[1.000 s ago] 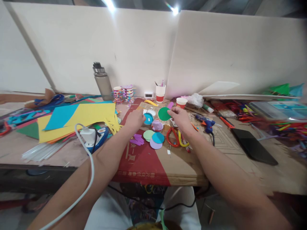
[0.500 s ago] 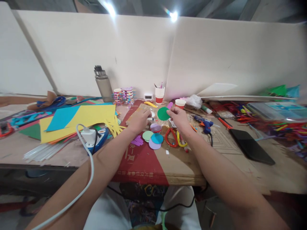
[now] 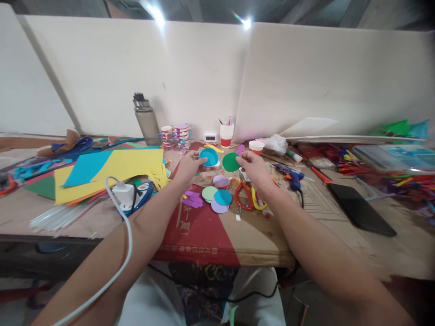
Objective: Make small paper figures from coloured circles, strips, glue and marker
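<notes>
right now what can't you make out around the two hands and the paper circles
- Head view: the digits on the small clock by the back wall are too small to read.
- The left hand hides part of the blue circle it holds.
- The items right of the black phone are blurred near the frame edge.
- The right hand covers the edge it pinches of the green circle.

On the red part of the cardboard sheet point(image 3: 204, 235) lying on my worktop I see pale printed characters, at six o'clock from my hands, too small to read. The little white clock point(image 3: 210, 136) at twelve o'clock shows blurred digits.
</notes>
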